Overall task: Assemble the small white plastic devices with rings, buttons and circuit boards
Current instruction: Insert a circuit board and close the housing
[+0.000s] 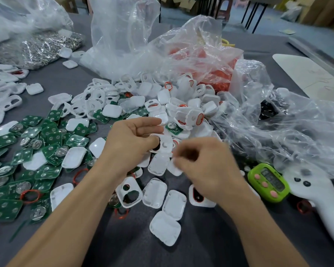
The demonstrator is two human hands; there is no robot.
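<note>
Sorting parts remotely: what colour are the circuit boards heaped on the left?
Green, with pale silvery round pads; the circuit boards show best in the head view.

White shells [165, 231], green circuit boards [52, 153], red rings [29, 195], lime-green timer [268, 183], grey table [201, 247].

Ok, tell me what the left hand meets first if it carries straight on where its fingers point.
Probably the green circuit board with a coin cell, just past the fingertips of the left hand; depth is unclear.
</note>
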